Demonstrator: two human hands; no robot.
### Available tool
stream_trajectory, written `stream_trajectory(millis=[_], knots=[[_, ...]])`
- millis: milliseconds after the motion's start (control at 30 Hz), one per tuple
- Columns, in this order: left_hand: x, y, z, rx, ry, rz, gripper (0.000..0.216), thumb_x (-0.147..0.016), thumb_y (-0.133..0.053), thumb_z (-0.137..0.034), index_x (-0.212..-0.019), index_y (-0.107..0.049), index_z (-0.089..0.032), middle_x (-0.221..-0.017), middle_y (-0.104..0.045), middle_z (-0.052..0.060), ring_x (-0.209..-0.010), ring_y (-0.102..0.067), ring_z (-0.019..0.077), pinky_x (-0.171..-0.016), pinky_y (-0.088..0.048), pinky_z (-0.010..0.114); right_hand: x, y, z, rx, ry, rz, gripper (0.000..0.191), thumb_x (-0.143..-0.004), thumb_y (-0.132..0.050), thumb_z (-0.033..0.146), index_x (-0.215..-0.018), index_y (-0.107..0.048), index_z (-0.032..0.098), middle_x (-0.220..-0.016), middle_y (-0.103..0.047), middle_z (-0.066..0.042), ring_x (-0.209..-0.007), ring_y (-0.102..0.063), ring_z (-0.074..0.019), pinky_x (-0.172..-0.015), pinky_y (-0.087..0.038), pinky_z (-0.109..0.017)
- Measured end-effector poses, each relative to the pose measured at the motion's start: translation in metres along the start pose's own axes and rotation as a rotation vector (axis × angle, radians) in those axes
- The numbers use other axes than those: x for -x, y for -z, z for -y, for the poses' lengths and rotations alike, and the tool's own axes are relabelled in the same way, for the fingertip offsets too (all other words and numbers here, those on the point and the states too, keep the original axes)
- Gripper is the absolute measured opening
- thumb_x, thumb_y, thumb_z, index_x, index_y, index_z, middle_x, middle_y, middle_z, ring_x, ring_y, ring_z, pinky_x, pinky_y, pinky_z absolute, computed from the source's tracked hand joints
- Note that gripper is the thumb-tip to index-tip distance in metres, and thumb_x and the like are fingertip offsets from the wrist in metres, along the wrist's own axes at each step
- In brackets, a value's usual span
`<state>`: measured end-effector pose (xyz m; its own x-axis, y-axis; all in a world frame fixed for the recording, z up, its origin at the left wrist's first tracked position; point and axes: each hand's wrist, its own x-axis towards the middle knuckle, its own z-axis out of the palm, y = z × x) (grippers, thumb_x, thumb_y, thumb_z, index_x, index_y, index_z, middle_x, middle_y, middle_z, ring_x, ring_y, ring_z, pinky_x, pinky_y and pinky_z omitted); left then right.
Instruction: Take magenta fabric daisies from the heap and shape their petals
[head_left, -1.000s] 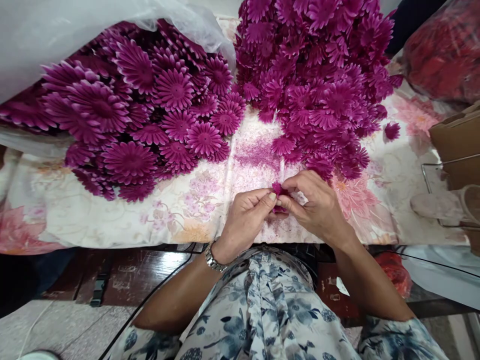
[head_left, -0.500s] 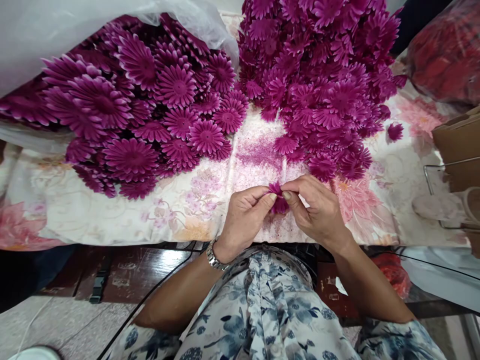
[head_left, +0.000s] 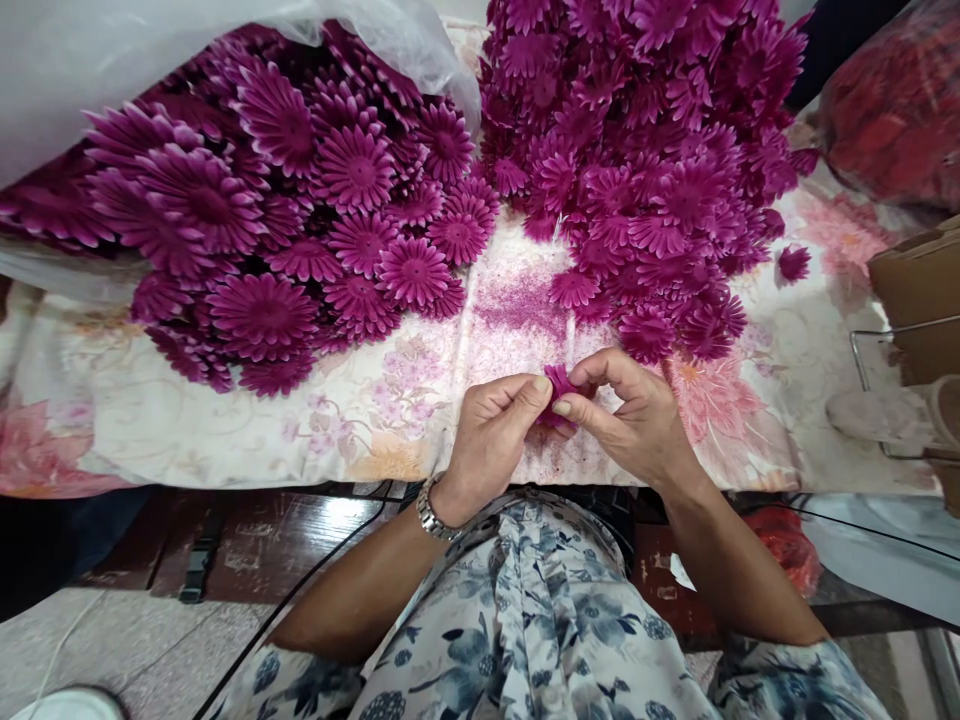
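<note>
Just above the front of the cloth-covered table, a small magenta artificial flower [head_left: 557, 380] is pinched between my two hands. My left hand [head_left: 499, 425], a metal watch on its wrist, grips the flower's left side with thumb and forefinger. On the other side, my right hand [head_left: 630, 415] holds the petals between thumb and forefinger. Fingers hide much of the flower. Beyond my hands lies a heap of magenta flower heads [head_left: 660, 210], and to its left a second pile of wider, pale-edged flower heads [head_left: 360, 175] spills from a clear plastic bag [head_left: 405, 40].
Purple specks dust the floral tablecloth [head_left: 420, 400] between the piles. One loose flower [head_left: 793, 264] lies right of the heap. A bag of red material [head_left: 900, 110] stands at the far right, above a cardboard box [head_left: 919, 280] with a metal wire frame.
The flower has turned between my fingers, so its petals show differently. My right fingers have shifted their pinch and my left thumb now points further up. The piles look the same.
</note>
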<state>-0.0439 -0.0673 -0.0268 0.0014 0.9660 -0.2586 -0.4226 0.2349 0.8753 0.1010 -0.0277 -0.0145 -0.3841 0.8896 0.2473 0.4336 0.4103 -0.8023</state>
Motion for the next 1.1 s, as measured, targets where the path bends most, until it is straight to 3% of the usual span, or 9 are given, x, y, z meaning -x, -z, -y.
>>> stream_trajectory(millis=[167,300,400,467,567,667,833,967,1100], knots=[[0.001,0.001,0.002,0.028,0.061,0.066,0.021,-0.078,-0.065,-0.037,-0.075,-0.069,-0.016,-0.064,-0.065,0.0,-0.056,-0.059,0.0105,-0.059,-0.053,0.024,0.0,0.001,-0.001,0.203,0.172,-0.049,0.007,-0.083,-0.058,0.018,-0.077,-0.055,0.019,-0.064,-0.058,0.002,-0.058,-0.055,-0.0094,-0.055,-0.044,-0.022],[0.0,0.003,0.003,-0.024,0.024,0.032,0.022,-0.078,-0.064,-0.033,-0.064,-0.066,-0.015,-0.062,-0.062,-0.001,-0.058,-0.058,0.0089,-0.058,-0.053,0.02,0.0,-0.002,-0.001,0.334,0.298,-0.09,0.009,-0.085,-0.052,0.013,-0.08,-0.058,0.019,-0.065,-0.062,-0.001,-0.059,-0.058,-0.0115,-0.056,-0.045,-0.023],[0.0,0.004,0.001,-0.024,0.043,0.006,0.025,-0.077,-0.065,-0.033,-0.06,-0.063,-0.015,-0.056,-0.059,-0.001,-0.051,-0.059,0.0094,-0.052,-0.052,0.02,-0.004,0.01,-0.01,0.423,0.314,-0.176,0.009,-0.086,-0.053,0.014,-0.082,-0.06,0.02,-0.066,-0.064,0.0,-0.059,-0.058,-0.0116,-0.054,-0.044,-0.024],[0.0,0.004,-0.001,-0.024,0.075,-0.003,0.026,-0.077,-0.065,-0.033,-0.06,-0.062,-0.015,-0.053,-0.059,-0.002,-0.048,-0.06,0.0103,-0.05,-0.052,0.02,-0.009,0.028,-0.018,0.57,0.282,-0.33,0.008,-0.087,-0.054,0.019,-0.085,-0.062,0.02,-0.066,-0.064,-0.001,-0.059,-0.058,-0.0131,-0.054,-0.043,-0.026],[0.0,0.005,-0.004,-0.033,0.112,-0.007,0.023,-0.079,-0.063,-0.033,-0.064,-0.064,-0.015,-0.051,-0.061,0.0,-0.048,-0.063,0.0109,-0.05,-0.053,0.019,-0.016,0.053,-0.028,0.796,0.162,-0.456,0.014,-0.088,-0.053,0.027,-0.093,-0.064,0.02,-0.083,-0.066,-0.007,-0.078,-0.061,-0.0197,-0.069,-0.046,-0.034],[-0.001,0.003,-0.005,-0.005,0.129,-0.009,0.021,-0.078,-0.064,-0.032,-0.065,-0.065,-0.015,-0.052,-0.063,0.0,-0.049,-0.064,0.012,-0.05,-0.054,0.02,-0.016,0.052,-0.023,0.77,0.182,-0.368,0.017,-0.084,-0.06,0.032,-0.096,-0.064,0.021,-0.098,-0.065,-0.01,-0.094,-0.059,-0.0231,-0.08,-0.046,-0.038],[-0.002,-0.001,-0.005,0.063,0.099,0.006,0.018,-0.076,-0.066,-0.028,-0.063,-0.064,-0.015,-0.057,-0.064,-0.001,-0.052,-0.065,0.0129,-0.05,-0.056,0.022,-0.008,0.011,-0.002,0.293,0.241,0.03,0.013,-0.083,-0.061,0.031,-0.08,-0.059,0.018,-0.07,-0.061,-0.002,-0.068,-0.056,-0.0139,-0.064,-0.047,-0.027],[-0.001,0.0,-0.003,0.014,0.087,0.015,0.016,-0.077,-0.065,-0.027,-0.067,-0.066,-0.015,-0.057,-0.064,-0.002,-0.051,-0.063,0.0105,-0.054,-0.056,0.022,-0.005,0.001,0.0,0.188,0.206,0.033,0.013,-0.085,-0.058,0.025,-0.074,-0.056,0.018,-0.064,-0.058,0.0,-0.061,-0.053,-0.0116,-0.059,-0.043,-0.025],[-0.001,0.001,-0.001,-0.058,0.052,-0.037,0.013,-0.074,-0.067,-0.025,-0.067,-0.066,-0.014,-0.057,-0.064,-0.002,-0.05,-0.061,0.0085,-0.054,-0.054,0.02,-0.003,0.003,-0.003,0.335,0.303,0.017,0.015,-0.088,-0.051,0.019,-0.075,-0.057,0.017,-0.064,-0.061,-0.003,-0.061,-0.054,-0.0137,-0.062,-0.042,-0.028]])
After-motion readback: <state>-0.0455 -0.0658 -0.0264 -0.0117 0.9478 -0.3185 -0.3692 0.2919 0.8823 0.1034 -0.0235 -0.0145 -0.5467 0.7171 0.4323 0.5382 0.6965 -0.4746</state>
